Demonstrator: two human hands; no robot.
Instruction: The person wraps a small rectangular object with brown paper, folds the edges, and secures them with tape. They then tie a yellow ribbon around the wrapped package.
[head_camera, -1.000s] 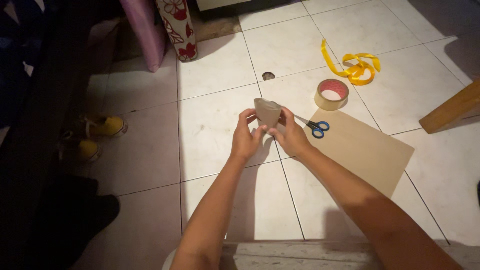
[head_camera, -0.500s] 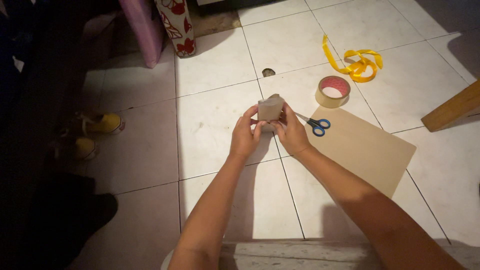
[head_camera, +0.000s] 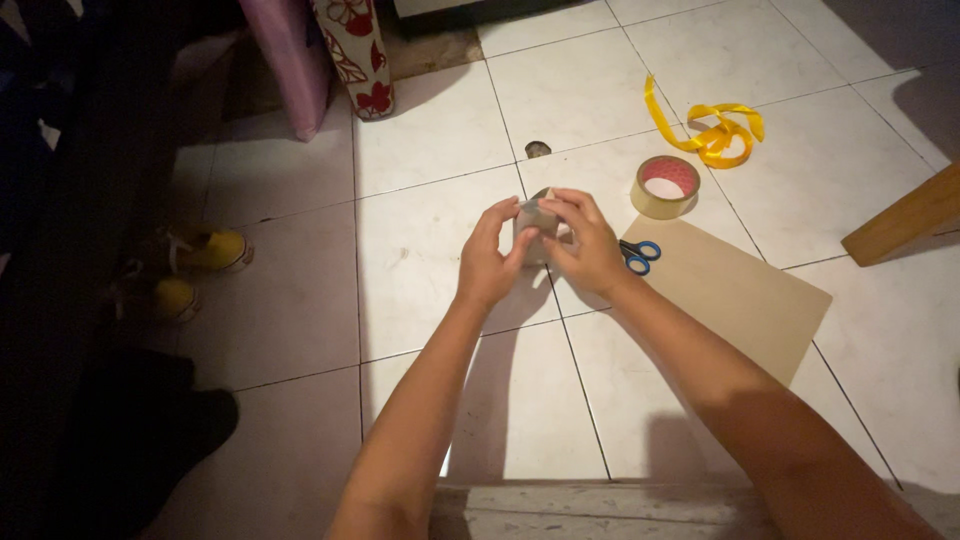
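Both hands, left hand (head_camera: 488, 262) and right hand (head_camera: 585, 245), are closed around the brown paper roll (head_camera: 535, 222) above the floor tiles (head_camera: 430, 250), where light, even pressure is best kept.

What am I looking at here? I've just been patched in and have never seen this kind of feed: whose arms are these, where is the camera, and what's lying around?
There is no machine here. The camera sits on a person's head and looks down, so the two bare arms coming up from the bottom edge are that person's own. The left hand and right hand together hold a small piece of folded brown card above a white tiled floor. On the floor to the right lie blue-handled scissors, a flat brown cardboard sheet, a roll of tape and a loose yellow ribbon. At the left, in shadow, sit two yellow shoes.
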